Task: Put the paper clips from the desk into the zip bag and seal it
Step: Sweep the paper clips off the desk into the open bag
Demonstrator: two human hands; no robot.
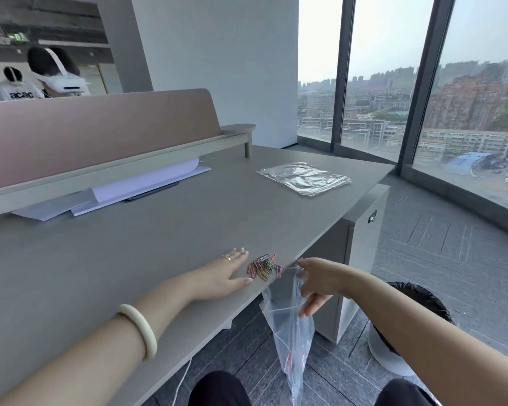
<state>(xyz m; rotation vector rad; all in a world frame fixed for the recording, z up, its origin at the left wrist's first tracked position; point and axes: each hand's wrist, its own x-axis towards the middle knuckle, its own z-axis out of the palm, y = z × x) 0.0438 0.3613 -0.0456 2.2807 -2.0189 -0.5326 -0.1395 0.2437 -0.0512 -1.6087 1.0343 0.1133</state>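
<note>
Head view. Left hand (223,273) flat on the grey desk (129,259), palm down, fingers spread and holding nothing, a ring on one finger, a pale bangle (140,331) round the wrist. Just beyond the fingertips, toward the desk's near edge: the paper clips (265,266), a small heap of mixed colours, close to the hand but whether touching it cannot be told. Right hand (313,284) just past the edge from the clips, below desk level, pinching the mouth of the clear zip bag (289,326), thumb and fingers closed on the plastic near its top. Bag mouth held up against the desk edge, right beside the clips; rest of the bag hanging down below the grip, between the knees. No clips visible inside the bag. Well away from both hands, at the far right of the desk: a stack of spare clear bags (304,178), lying flat. Far from the left hand, under the raised shelf along the back: white papers (123,191). Below the right forearm, on the floor: a lined bin (405,332).
</note>
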